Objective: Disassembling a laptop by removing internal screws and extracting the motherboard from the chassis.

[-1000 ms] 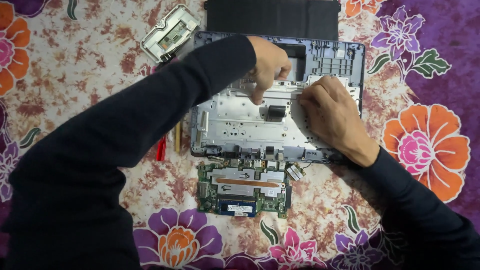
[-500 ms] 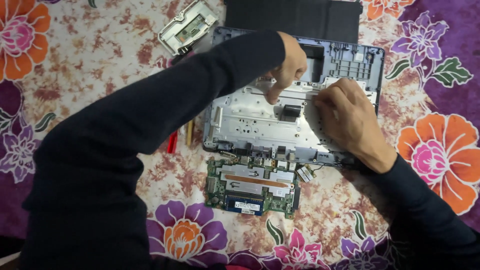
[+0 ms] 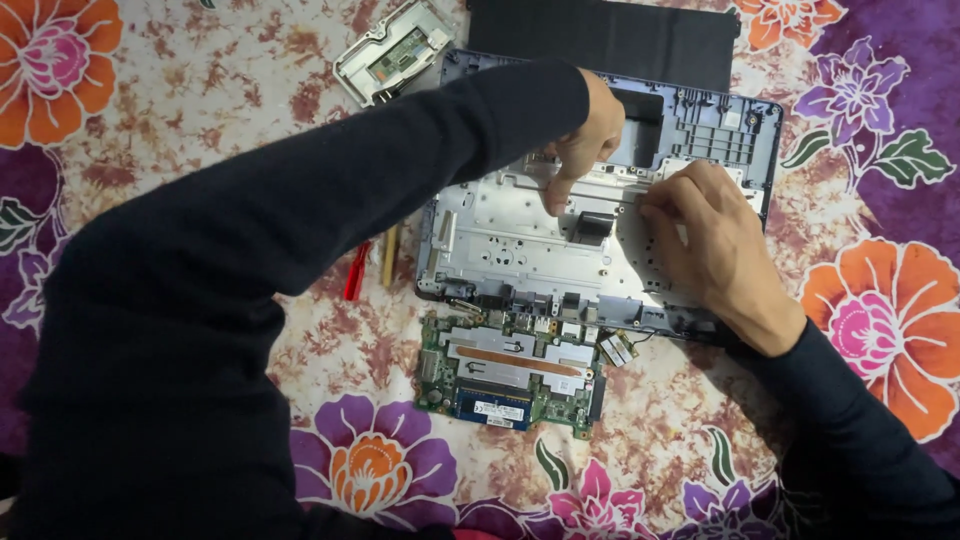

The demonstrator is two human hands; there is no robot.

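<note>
L hand [image 3: 585,135] fingers curled, tips pinching down; R hand [image 3: 705,235] knuckles up, fingers bent; both arms in dark sleeves.

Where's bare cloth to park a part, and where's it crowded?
Bare floral cloth lies left of the small touchpad module and above the left sleeve. Another patch sits right of the laptop chassis, by the orange flower. Crowded: between chassis and green circuit board, and around the left hand and right hand.

On my feed, apart from the work itself: one green circuit board [image 3: 510,373], just below the chassis; one small grey module [image 3: 393,50], upper left; one flat black panel [image 3: 605,38] along the top; one red tool [image 3: 356,271] beside a tan stick [image 3: 389,255]; floral cloth [image 3: 150,130] underneath.
</note>
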